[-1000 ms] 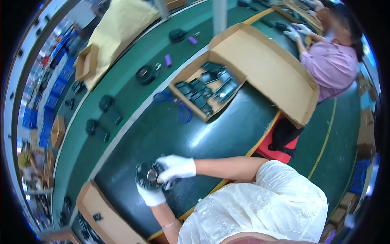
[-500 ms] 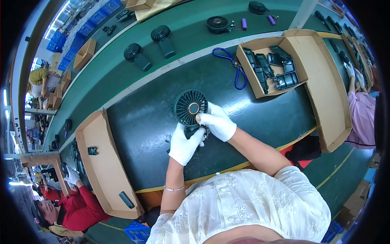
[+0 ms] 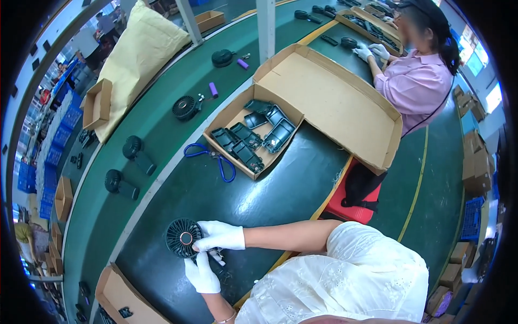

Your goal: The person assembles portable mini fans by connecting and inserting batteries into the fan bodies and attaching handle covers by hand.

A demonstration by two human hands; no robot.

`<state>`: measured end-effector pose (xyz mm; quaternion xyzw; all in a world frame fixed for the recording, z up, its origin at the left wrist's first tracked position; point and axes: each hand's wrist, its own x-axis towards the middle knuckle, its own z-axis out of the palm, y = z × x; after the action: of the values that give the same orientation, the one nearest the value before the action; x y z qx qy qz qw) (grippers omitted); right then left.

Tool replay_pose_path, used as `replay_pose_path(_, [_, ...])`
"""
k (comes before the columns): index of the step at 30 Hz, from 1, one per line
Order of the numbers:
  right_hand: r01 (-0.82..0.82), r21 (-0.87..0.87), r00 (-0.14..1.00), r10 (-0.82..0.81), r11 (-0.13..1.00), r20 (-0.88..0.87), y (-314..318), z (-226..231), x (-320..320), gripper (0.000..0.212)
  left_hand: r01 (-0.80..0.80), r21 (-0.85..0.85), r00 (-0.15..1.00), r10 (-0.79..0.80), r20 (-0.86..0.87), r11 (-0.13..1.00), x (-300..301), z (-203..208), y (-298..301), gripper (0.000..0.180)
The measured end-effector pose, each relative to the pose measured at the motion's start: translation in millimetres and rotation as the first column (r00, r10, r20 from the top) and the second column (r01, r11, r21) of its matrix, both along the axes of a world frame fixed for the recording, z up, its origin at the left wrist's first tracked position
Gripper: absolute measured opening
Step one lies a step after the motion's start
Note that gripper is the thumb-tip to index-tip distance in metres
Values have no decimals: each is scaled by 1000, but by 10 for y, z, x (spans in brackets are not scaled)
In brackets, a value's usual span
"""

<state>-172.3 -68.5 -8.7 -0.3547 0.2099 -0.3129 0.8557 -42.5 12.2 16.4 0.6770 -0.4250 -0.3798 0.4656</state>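
A small dark green hand fan (image 3: 178,249), with a round slatted grille and a copper-coloured ring at its centre, is held just over the dark work table (image 3: 162,281). My right hand (image 3: 220,236), in a white glove, closes on the fan head's right edge, the thumb on the grille. Just under the head, my left hand (image 3: 202,274), gloved too, is closed round the fan's lower part. Small parts show beside the fingers, too hidden to name. Blue-handled scissors (image 3: 216,157) lie farther up the table.
A cardboard box (image 3: 253,171) holds several dark plastic housings, beside an open cardboard tray (image 3: 345,102). Fans (image 3: 121,183) and purple battery cells (image 3: 213,89) lie on the green conveyor (image 3: 97,227). Another cardboard tray (image 3: 116,286) stands lower left. A co-worker in pink (image 3: 415,86) works at upper right.
The view has swung to the right, so the table and boxes appear turned and the co-worker in pink shows more fully. Both hands still hold the fan in much the same grip.
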Motion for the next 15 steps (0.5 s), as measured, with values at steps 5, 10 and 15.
replay_pose_path(5, [-298, -519, 909, 73, 801, -410, 1, 19, 41, 50, -228, -1, 974, 228, 7, 974, 124, 143, 56, 21])
replay_pose_path(10, [-427, -397, 784, 114, 812, -610, -22, 170, -149, 29, -53, 159, 977, 18, 214, 986, 257, 261, 134, 21])
replay_pose_path(15, [-155, -242, 888, 27, 958, -459, 19, 193, -40, 16, 80, 143, 985, -56, -166, 986, 394, 334, 274, 20])
